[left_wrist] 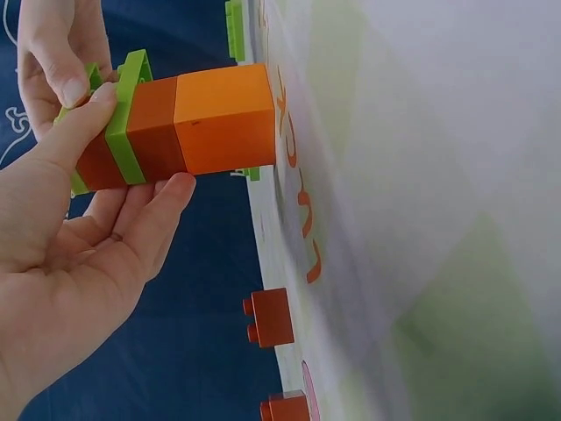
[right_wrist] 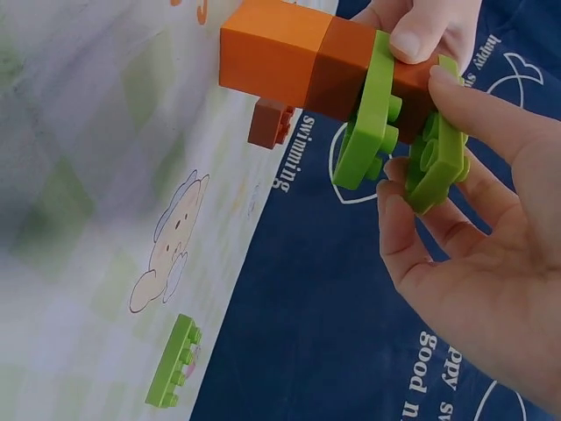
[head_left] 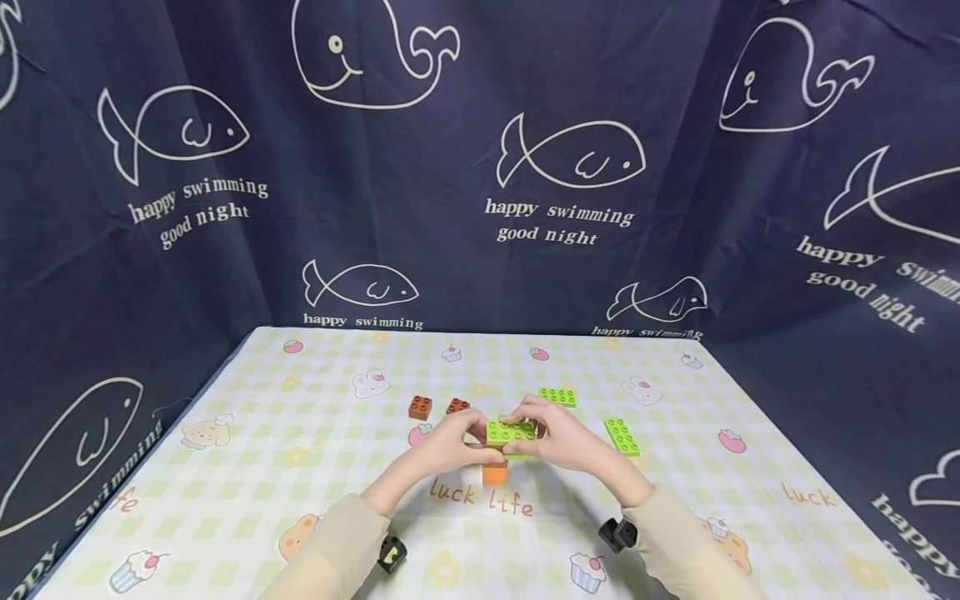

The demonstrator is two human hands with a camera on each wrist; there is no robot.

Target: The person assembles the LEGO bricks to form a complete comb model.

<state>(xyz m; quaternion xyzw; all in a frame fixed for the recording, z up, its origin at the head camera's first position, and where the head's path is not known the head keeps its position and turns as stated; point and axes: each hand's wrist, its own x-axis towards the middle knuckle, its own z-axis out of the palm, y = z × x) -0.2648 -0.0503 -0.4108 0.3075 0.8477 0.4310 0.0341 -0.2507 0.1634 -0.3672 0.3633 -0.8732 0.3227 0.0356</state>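
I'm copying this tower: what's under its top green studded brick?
A brown squarish plastic brick, another green studded brick, a second brown brick, then an orange plastic block. Studs within joints are covered.

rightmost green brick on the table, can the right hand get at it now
Likely yes: no object shows between the right hand and the rightmost green brick, though the hand must first release the held green brick.

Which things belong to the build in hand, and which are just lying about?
In the held stack:
squarish orange plastic block
lower brown plastic block
lower green plastic slab
upper brown plastic block
upper green plastic slab

Loose on the tablecloth, possibly spares:
left square brown plastic block
right brown plastic block, partly hidden
far oblong green plastic slab
near oblong green plastic slab
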